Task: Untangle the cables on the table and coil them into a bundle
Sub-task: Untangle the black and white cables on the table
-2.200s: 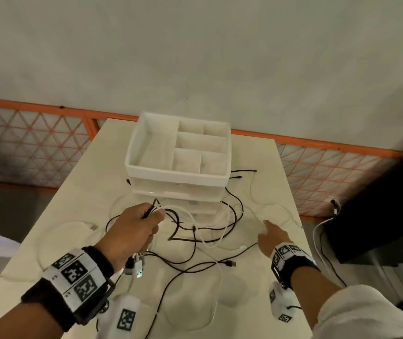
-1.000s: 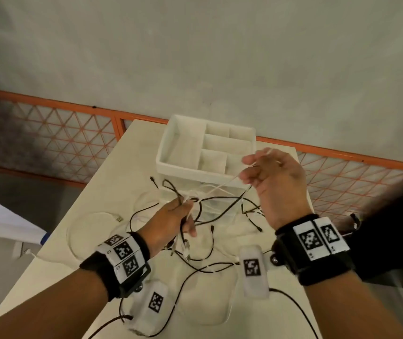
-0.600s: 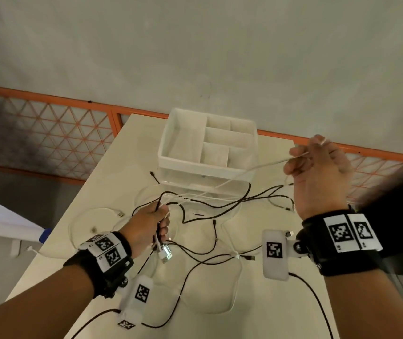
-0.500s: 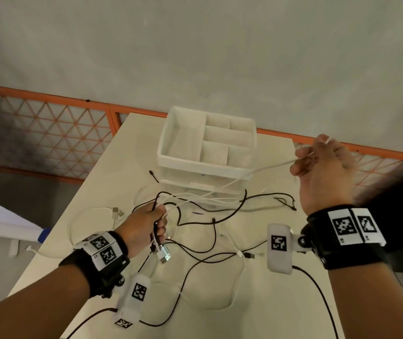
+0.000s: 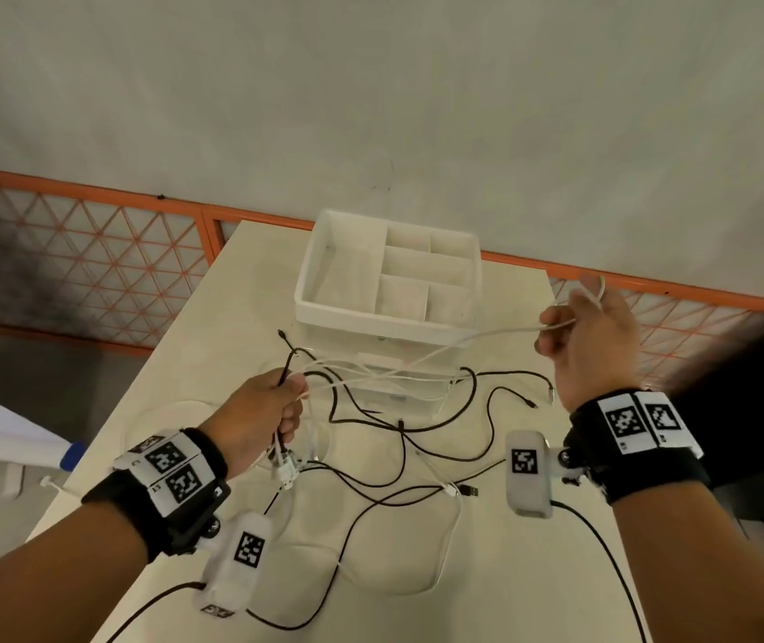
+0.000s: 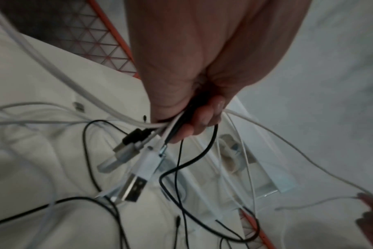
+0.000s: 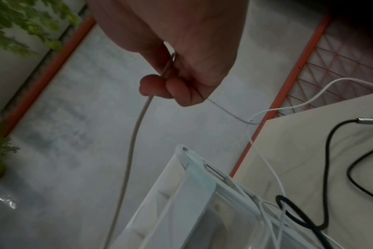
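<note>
Left hand (image 5: 262,417) grips bundled cable ends (image 5: 285,461); right hand (image 5: 591,338) pinches a raised white cable (image 5: 477,338) above the table (image 5: 533,573).

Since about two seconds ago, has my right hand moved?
Yes. The right hand was low on the table then; now it is raised beside the white organizer tray, at its right, pinching a white cable.

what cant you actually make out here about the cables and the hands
- Which cables the left hand grips, and how many: its curled fingers cover them in the head view and the left wrist view.
- The far end of the white cable pinched by the right hand: palm hides it in the right wrist view.
- How the black cables cross: too thin to tell.
- The drawers under the white organizer tray: blurred.
</note>
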Demonstrator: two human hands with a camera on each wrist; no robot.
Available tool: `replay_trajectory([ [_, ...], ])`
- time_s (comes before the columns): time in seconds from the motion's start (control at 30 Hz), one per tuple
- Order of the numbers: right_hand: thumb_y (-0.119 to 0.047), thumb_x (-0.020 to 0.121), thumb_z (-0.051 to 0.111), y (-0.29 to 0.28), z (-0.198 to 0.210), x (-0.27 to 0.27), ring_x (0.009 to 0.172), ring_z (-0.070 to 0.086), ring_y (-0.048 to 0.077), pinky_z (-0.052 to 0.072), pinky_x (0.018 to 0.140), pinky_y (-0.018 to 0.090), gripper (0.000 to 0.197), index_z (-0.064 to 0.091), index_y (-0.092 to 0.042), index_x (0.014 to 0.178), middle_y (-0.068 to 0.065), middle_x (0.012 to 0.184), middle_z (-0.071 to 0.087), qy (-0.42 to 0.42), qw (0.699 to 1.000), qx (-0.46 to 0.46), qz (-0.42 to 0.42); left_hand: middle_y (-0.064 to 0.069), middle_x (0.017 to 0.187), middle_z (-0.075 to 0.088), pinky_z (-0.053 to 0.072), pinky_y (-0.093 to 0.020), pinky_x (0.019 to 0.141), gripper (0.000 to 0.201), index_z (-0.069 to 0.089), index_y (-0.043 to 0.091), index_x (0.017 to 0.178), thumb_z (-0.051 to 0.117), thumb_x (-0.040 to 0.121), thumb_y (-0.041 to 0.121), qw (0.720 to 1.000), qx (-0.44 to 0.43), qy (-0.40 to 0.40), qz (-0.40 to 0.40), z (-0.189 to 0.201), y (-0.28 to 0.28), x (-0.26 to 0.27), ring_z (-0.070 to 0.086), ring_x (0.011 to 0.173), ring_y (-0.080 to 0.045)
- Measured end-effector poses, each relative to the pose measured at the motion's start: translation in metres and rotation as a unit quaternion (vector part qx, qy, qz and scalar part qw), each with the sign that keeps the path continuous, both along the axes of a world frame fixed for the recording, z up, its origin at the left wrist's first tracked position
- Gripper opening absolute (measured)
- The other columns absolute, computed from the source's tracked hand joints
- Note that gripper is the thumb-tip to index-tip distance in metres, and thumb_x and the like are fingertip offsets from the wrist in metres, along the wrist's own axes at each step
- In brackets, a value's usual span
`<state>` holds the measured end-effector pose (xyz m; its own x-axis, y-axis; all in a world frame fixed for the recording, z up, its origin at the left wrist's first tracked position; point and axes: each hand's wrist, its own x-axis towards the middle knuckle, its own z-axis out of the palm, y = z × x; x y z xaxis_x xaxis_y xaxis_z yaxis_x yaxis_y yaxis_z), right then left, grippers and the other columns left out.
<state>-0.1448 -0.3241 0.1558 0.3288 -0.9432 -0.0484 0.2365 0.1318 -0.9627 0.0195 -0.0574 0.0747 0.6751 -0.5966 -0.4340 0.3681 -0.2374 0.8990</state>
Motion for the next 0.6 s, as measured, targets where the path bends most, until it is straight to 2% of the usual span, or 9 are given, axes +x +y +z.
replay_trajectory([
  [0.03, -0.008, 0.101, 0.043, -0.002, 0.004, 0.001, 0.048, 0.052, 0.012, 0.035, 0.044, 0.023, 0.020, 0.057, -0.022, 0.107, -0.004, 0.052, 0.056, -0.007, 1.000, -0.009, -0.002, 0.002, 0.055, 0.037, 0.032, -0.030, 0.054, 0.026, 0.050, 0.007, 0.084, 0.042, 0.105, 0.018, 1.000, 0.018, -0.007, -0.001, -0.006, 0.003, 0.001, 0.033, 0.052, -0.015],
  [0.1, -0.007, 0.100, 0.042, -0.004, 0.006, 0.001, 0.048, 0.050, 0.010, 0.033, 0.044, 0.022, 0.026, 0.059, -0.026, 0.107, -0.005, 0.054, 0.055, -0.024, 0.999, -0.018, -0.014, -0.002, 0.061, 0.039, 0.033, -0.031, 0.055, 0.027, 0.048, 0.008, 0.081, 0.040, 0.105, 0.017, 0.998, 0.054, -0.019, -0.001, -0.016, 0.008, 0.000, 0.035, 0.056, -0.017],
  [0.2, -0.010, 0.102, 0.041, -0.005, -0.003, 0.001, 0.050, 0.047, 0.008, 0.033, 0.043, 0.023, 0.032, 0.058, -0.030, 0.119, -0.006, 0.062, 0.050, -0.014, 0.999, -0.032, -0.017, -0.006, 0.067, 0.042, 0.038, -0.033, 0.058, 0.027, 0.050, 0.008, 0.080, 0.040, 0.105, 0.014, 0.997, 0.073, -0.008, 0.028, -0.024, 0.014, 0.001, 0.042, 0.060, -0.020],
  [0.3, -0.011, 0.103, 0.041, -0.003, -0.017, -0.001, 0.055, 0.047, 0.009, 0.037, 0.044, 0.024, 0.042, 0.051, -0.033, 0.138, -0.002, 0.069, 0.049, 0.034, 0.998, -0.057, 0.009, -0.006, 0.069, 0.043, 0.044, -0.036, 0.067, 0.027, 0.053, 0.008, 0.081, 0.042, 0.104, 0.015, 0.997, 0.041, 0.037, 0.059, -0.025, 0.015, 0.003, 0.053, 0.065, -0.023],
  [0.4, -0.011, 0.104, 0.041, -0.002, -0.022, -0.002, 0.053, 0.048, 0.010, 0.041, 0.045, 0.025, 0.048, 0.045, -0.038, 0.144, -0.003, 0.061, 0.052, 0.068, 0.994, -0.083, 0.026, -0.006, 0.069, 0.042, 0.046, -0.038, 0.069, 0.026, 0.054, 0.007, 0.082, 0.044, 0.104, 0.015, 0.996, 0.008, 0.061, 0.070, -0.016, 0.011, 0.003, 0.053, 0.063, -0.022],
  [0.47, -0.011, 0.104, 0.042, -0.002, -0.026, 0.000, 0.048, 0.047, 0.010, 0.041, 0.042, 0.024, 0.044, 0.050, -0.034, 0.141, -0.007, 0.054, 0.055, 0.114, 0.988, -0.100, 0.044, -0.005, 0.067, 0.040, 0.044, -0.036, 0.066, 0.025, 0.055, 0.005, 0.084, 0.044, 0.104, 0.014, 0.995, -0.023, 0.073, 0.064, -0.006, 0.007, 0.003, 0.047, 0.059, -0.020],
  [0.53, -0.014, 0.104, 0.044, 0.002, -0.035, 0.002, 0.042, 0.044, 0.013, 0.037, 0.040, 0.023, 0.031, 0.060, -0.023, 0.129, -0.004, 0.049, 0.055, 0.172, 0.978, -0.087, 0.079, -0.003, 0.064, 0.038, 0.040, -0.033, 0.061, 0.023, 0.057, 0.003, 0.088, 0.044, 0.104, 0.014, 0.994, -0.050, 0.078, 0.052, 0.004, 0.000, 0.002, 0.041, 0.055, -0.016],
  [0.6, -0.021, 0.105, 0.045, 0.011, -0.045, 0.000, 0.040, 0.040, 0.015, 0.034, 0.042, 0.025, 0.027, 0.066, -0.011, 0.118, 0.000, 0.046, 0.053, 0.206, 0.969, -0.063, 0.121, -0.001, 0.063, 0.036, 0.036, -0.030, 0.057, 0.021, 0.059, 0.002, 0.092, 0.046, 0.103, 0.014, 0.995, -0.065, 0.066, 0.039, 0.012, -0.006, 0.001, 0.038, 0.050, -0.012],
])
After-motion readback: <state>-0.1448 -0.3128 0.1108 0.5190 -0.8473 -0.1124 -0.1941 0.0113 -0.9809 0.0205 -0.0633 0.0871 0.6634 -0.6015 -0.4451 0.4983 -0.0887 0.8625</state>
